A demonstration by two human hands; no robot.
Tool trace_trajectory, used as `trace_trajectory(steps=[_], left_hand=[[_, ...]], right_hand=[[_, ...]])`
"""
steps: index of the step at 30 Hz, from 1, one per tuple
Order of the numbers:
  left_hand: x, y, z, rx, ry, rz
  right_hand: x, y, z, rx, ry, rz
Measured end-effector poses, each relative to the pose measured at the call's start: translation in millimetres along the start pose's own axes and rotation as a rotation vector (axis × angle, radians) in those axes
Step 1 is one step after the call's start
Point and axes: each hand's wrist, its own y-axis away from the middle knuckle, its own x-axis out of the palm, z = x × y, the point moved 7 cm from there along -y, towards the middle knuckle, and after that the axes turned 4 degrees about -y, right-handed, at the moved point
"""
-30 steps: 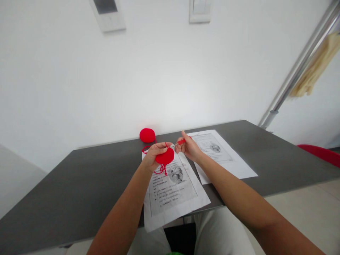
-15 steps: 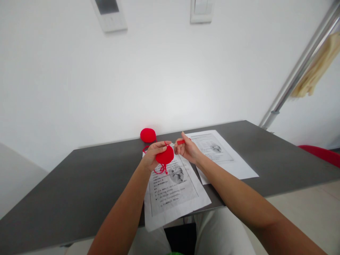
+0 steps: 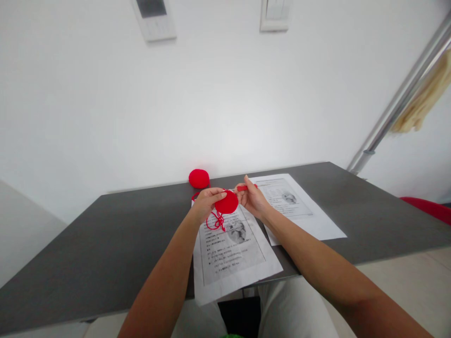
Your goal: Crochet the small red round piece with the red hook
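Note:
Between thumb and fingers, my left hand [image 3: 207,203] pinches the left edge of a round red crochet piece [image 3: 227,203]. My right hand [image 3: 254,199] is closed around the red handle of a crochet hook [image 3: 243,188]. The hook's thin metal shaft points left to the top edge of the piece; its tip is too small to make out. Loose red yarn [image 3: 215,222] dangles below my left hand in loops. A red ball of yarn [image 3: 199,178] rests at the back of the table by the wall, with a strand running toward my left hand.
On the dark table [image 3: 134,249], a printed sheet [image 3: 236,270] lies under my hands and hangs over the front edge. A second printed sheet [image 3: 317,227] lies to the right. A metal pole [image 3: 387,115] slants up beside the wall, and a red chair edge [image 3: 428,209] shows at right.
The view has shifted slightly. The crochet piece has moved a little right relative to my left fingers, and the hook's shaft now reaches its top edge. Both hands keep their holds.

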Motion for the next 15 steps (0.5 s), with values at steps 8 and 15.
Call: trace_trajectory(steps=[8,15], left_hand=[[3.0,4,1,-0.076,-0.027,0.077],[-0.2,-2,11,-0.088,0.058,0.082]], right_hand=[[-1,1,-3,-0.094,0.063,-0.015],[8,11,19,-0.416,0.578,0.034]])
